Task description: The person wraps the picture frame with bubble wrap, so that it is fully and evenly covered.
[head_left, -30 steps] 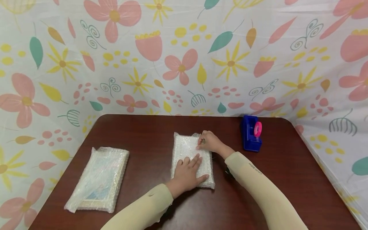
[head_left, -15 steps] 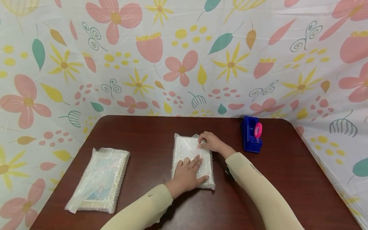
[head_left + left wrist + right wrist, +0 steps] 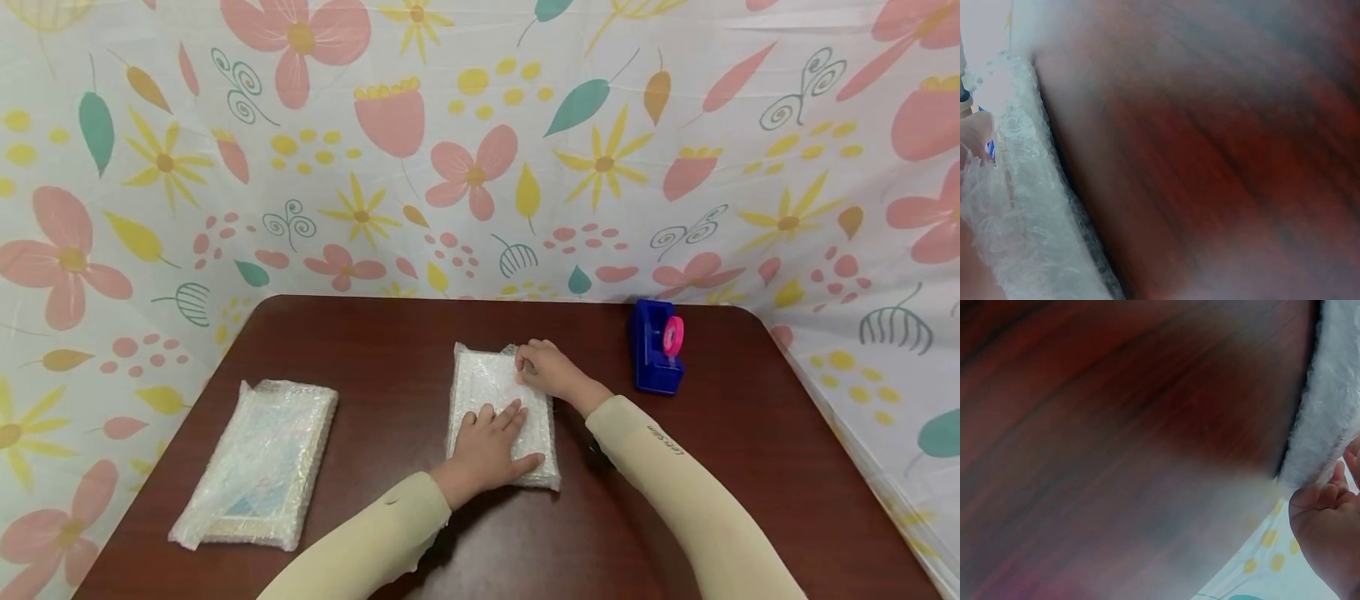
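A flat, bubble-wrapped package (image 3: 483, 379) lies on the table in the middle of the head view, its wrap clear and crinkled. My left hand (image 3: 486, 450) rests spread on its lower half, fingers straight. At the upper right corner, my right hand (image 3: 553, 371) has curled fingers and thumb that pinch what looks like the bubble wrap; the exact spot is hidden by the fingers. In the right wrist view the same hand (image 3: 1329, 528) meets the wrapped edge (image 3: 1325, 406). The left wrist view shows the package's bubble-wrapped side (image 3: 1041, 187) close up.
A second bubble-wrapped package (image 3: 262, 458), with a bluish picture showing through, lies at the left. A blue tape dispenser (image 3: 651, 358) with a pink roll (image 3: 673, 337) stands at the back right. Behind the dark wooden table (image 3: 390, 342) hangs a flowered cloth (image 3: 480, 75).
My right hand's fingers have shifted slightly and curled more at the package's upper right corner. The left hand and the packages stay in place.
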A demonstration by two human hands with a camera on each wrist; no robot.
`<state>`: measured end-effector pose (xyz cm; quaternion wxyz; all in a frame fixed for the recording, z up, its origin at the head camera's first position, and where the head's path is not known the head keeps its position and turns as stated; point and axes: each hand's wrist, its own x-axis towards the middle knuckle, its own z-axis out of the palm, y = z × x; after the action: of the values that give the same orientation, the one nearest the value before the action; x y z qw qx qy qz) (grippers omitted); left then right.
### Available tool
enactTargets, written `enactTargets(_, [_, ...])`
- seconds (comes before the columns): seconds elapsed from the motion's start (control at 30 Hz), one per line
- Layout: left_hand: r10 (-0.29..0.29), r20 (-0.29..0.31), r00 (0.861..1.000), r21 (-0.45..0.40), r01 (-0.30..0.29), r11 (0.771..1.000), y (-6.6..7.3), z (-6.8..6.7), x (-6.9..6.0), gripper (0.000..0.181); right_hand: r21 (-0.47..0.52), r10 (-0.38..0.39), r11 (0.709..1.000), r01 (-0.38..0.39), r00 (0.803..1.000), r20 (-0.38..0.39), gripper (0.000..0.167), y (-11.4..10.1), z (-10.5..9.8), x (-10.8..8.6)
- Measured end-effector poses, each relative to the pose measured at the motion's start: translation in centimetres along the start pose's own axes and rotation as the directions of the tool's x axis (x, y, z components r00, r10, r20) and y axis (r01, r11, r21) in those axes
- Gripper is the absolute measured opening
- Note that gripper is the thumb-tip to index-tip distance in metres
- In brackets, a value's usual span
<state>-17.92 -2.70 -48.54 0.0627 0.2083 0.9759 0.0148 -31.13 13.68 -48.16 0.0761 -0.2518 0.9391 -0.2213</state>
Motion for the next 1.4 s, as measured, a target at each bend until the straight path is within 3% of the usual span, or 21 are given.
enactTargets(0.13, [0.007, 0.006, 1.000, -0.023, -0.006, 1.000, 0.1, -0.3, 0.0, 0.078, 0.029, -0.011, 1.000, 0.012, 1.000, -0.029, 0.011, 0.0, -0.4, -0.5])
enactTargets(0.27, [0.006, 0.015, 1.000, -0.047, -0.005, 0.999, 0.4, -0.4, -0.1, 0.078, 0.148, -0.004, 0.989, 0.013, 0.998, -0.065, 0.010, 0.5, -0.6, -1.1])
enactTargets(0.4, [0.007, 0.027, 1.000, -0.056, -0.005, 0.998, 0.5, -0.2, -0.2, 0.078, 0.238, 0.066, 0.970, -0.048, 0.996, -0.067, 0.022, 0.8, -0.9, -1.9])
enactTargets(0.63, [0.023, -0.066, 0.998, -0.050, -0.026, 0.998, 0.2, -0.4, -0.8, 0.070, 0.305, 0.195, 0.939, -0.160, 0.977, -0.087, 0.028, -0.2, -1.6, -3.7])
enactTargets(0.77, [0.039, -0.078, 0.996, -0.078, -0.045, 0.996, -0.1, -0.4, -1.0, 0.066, 0.359, 0.260, 0.908, -0.217, 0.963, -0.076, 0.029, -0.8, -2.0, -5.1])
enactTargets(1.07, [0.078, -0.090, 0.993, -0.186, -0.094, 0.978, -1.0, -1.1, -1.9, 0.060, 0.446, 0.275, 0.868, -0.217, 0.959, -0.067, 0.029, -1.3, -2.4, -7.5])
enactTargets(1.4, [0.119, -0.124, 0.985, -0.178, -0.141, 0.974, -1.2, -1.3, -2.8, 0.058, 0.484, 0.300, 0.841, -0.240, 0.953, -0.048, 0.027, -1.0, -2.3, -9.5])
